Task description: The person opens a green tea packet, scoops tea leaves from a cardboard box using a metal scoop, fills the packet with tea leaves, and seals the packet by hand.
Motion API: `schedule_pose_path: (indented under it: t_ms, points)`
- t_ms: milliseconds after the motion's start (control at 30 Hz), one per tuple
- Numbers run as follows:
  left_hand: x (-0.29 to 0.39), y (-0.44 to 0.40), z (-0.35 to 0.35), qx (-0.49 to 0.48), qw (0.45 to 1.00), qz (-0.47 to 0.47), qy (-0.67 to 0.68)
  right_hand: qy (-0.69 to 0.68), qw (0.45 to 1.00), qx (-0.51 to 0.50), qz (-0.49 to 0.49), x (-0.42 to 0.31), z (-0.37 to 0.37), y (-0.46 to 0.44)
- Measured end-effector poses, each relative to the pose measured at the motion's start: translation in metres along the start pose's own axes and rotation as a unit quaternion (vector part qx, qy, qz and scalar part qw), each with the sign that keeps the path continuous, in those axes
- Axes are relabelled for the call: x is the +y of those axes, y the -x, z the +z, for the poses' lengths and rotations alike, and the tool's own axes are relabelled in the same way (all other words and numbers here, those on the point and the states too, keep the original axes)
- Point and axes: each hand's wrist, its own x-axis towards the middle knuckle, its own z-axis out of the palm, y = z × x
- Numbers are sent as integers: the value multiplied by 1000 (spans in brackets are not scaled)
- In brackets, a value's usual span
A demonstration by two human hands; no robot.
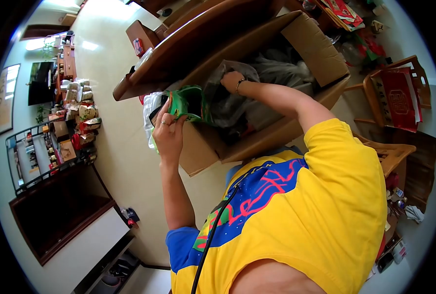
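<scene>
My left hand (pixel 168 134), with a ring on one finger, grips the near edge of a green printed bag (pixel 179 104) whose mouth gapes open to a dark inside. A dark flat object shows beside those fingers, too little of it to name. My right hand (pixel 233 81), a bracelet at its wrist, reaches over a large open cardboard box (pixel 201 147). Its fingers are bent closed at a clear plastic bag (pixel 225 109) inside the box; the fingertips are partly hidden. More crumpled clear plastic (pixel 282 66) lies deeper in the box.
A dark wooden table (pixel 208 41) borders the box's far side. White plastic bags (pixel 152 115) hang left of the green bag. On the right stands a wooden chair (pixel 367 88) with a red bag (pixel 399 100). Piled packages (pixel 80 103) line the left wall. A black cable (pixel 215 228) hangs down my shirt.
</scene>
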Motion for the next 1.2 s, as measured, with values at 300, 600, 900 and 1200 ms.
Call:
schedule_pose_path:
  t_ms: [300,600,900,1200]
  points:
    - [6,-3,3,-1,1000,-8,-4,-47,999,-9,23,5,-5,1]
    - [5,-3,4,-9,1000,6,-14,-89,994,22,65,16,12,-1]
    - [11,-10,10,-20,1000,-20,-3,-134,987,-16,90,54,4,-3]
    - [3,-17,22,-36,999,-7,-26,12,979,-30,202,41,46,-33]
